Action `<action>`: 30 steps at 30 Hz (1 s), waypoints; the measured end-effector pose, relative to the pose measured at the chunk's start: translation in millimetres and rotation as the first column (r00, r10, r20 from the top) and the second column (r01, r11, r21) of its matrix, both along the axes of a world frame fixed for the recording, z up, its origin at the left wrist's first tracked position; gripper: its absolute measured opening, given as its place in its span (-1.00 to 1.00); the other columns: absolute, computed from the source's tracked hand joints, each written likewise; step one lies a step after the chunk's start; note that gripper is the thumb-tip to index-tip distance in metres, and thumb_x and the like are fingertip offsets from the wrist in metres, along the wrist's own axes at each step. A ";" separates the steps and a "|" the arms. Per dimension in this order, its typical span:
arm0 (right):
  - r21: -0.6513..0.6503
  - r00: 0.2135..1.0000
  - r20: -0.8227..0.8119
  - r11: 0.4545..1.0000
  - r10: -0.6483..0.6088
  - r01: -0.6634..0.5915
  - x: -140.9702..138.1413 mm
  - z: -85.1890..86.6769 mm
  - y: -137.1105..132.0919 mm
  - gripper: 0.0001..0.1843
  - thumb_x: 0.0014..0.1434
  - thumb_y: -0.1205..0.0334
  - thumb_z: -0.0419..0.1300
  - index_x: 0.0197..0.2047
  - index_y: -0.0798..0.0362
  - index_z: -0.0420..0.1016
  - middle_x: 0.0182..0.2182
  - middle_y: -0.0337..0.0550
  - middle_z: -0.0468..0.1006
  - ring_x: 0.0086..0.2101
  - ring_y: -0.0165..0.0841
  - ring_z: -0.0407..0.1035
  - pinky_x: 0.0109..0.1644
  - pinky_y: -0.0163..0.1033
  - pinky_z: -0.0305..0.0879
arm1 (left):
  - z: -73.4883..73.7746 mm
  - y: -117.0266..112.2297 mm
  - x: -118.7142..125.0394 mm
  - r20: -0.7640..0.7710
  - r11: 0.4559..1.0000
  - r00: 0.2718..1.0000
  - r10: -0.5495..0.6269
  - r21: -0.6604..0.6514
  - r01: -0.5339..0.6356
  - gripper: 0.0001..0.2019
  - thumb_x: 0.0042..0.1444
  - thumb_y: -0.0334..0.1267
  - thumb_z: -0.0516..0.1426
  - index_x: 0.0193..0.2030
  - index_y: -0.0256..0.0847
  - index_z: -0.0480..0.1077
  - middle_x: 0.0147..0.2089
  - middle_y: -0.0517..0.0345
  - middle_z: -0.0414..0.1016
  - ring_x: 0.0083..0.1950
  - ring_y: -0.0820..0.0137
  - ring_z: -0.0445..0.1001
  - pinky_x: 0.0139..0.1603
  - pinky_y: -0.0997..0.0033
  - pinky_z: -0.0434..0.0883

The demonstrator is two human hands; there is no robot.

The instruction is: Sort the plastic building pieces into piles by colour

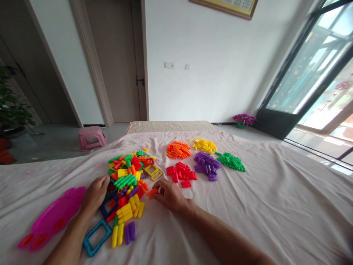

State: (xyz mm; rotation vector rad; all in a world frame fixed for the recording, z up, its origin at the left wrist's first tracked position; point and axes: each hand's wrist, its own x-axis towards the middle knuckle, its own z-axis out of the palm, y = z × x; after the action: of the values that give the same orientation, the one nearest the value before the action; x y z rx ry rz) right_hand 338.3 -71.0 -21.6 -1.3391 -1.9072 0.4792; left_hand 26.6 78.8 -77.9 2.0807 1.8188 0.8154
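My right hand (169,195) pinches an orange toy stick (152,192) just right of a mixed pile of colourful plastic pieces (125,180). At the left edge of that pile rests my left hand (96,192), its fingers curled in; what they hold, if anything, is hidden. Near it lie a dark blue frame (109,206) and a teal frame (97,237). Yellow sticks (124,213) and purple sticks (129,232) lie at the pile's near side, with yellow frames (153,172) at its right.
Single-colour heaps lie farther right: orange (178,149), yellow (204,145), red (182,173), purple (207,164) and green (232,161). A magenta plastic tray (56,213) is left of my left arm. Wrinkled pale cloth (248,213) covers the surface. A pink stool (92,138) stands beyond.
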 end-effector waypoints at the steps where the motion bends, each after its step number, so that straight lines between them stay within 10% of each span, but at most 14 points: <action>1: 0.031 0.999 -0.036 0.999 -0.041 0.042 5.8 1.8 4.0 -0.78 0.14 0.09 0.29 -0.19 0.03 0.50 -0.37 -0.24 0.50 -0.44 -0.46 0.32 -0.38 -0.38 0.20 | 0.1 0.2 0.0 0.001 1.000 1.000 -0.002 -0.001 0.002 -0.50 0.23 0.04 -0.17 -0.06 -0.22 0.45 0.06 -0.08 0.55 0.11 0.21 0.49 0.11 0.34 0.35; 8: 0.057 0.860 -0.319 0.897 -0.399 0.438 70.4 -3.9 47.6 -0.76 0.13 0.08 0.23 -0.22 0.05 0.54 -0.37 -0.19 0.54 -0.42 -0.40 0.38 -0.35 -0.33 0.31 | -0.8 0.5 -0.5 0.022 1.000 1.000 -0.011 0.001 0.011 -0.52 0.22 0.02 -0.16 -0.07 -0.22 0.44 0.06 -0.09 0.55 0.11 0.22 0.48 0.13 0.32 0.35; 14: -0.120 0.707 -0.505 0.852 -0.495 0.510 120.4 -11.1 75.0 -0.64 0.07 0.02 0.20 -0.15 0.10 0.48 -0.38 -0.18 0.55 -0.45 -0.35 0.47 -0.40 -0.30 0.39 | -2.5 1.6 -1.3 0.039 1.000 0.999 -0.011 0.026 0.010 -0.59 0.22 0.01 -0.12 -0.12 -0.16 0.44 0.01 -0.04 0.58 0.07 0.25 0.51 0.10 0.33 0.37; 21: 0.012 0.697 -0.291 0.726 -0.655 0.688 162.0 -2.9 122.2 -0.66 0.10 0.23 0.10 -0.08 0.15 0.48 -0.20 -0.01 0.59 -0.26 -0.27 0.51 -0.11 -0.14 0.43 | -2.2 0.4 -0.9 0.049 0.999 0.999 -0.004 0.032 0.003 -0.61 0.21 -0.01 -0.10 -0.13 -0.14 0.45 0.01 -0.04 0.59 0.05 0.23 0.52 0.07 0.31 0.39; 30: 0.047 0.807 -0.107 0.808 -0.581 0.588 158.3 -3.8 139.3 -0.50 0.04 0.48 0.08 0.08 0.14 0.47 -0.09 0.02 0.60 -0.12 -0.29 0.51 0.02 -0.16 0.40 | 1.2 -2.1 0.4 0.052 1.000 0.999 -0.005 0.026 0.004 -0.58 0.21 0.01 -0.12 -0.14 -0.16 0.46 0.00 -0.01 0.59 0.05 0.26 0.53 0.04 0.39 0.39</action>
State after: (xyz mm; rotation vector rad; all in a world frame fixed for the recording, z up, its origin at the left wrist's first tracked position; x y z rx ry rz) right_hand 496.6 68.3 -25.4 -1.7264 -1.3194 0.1401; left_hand 27.0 76.7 -76.6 2.0589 1.7847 0.8888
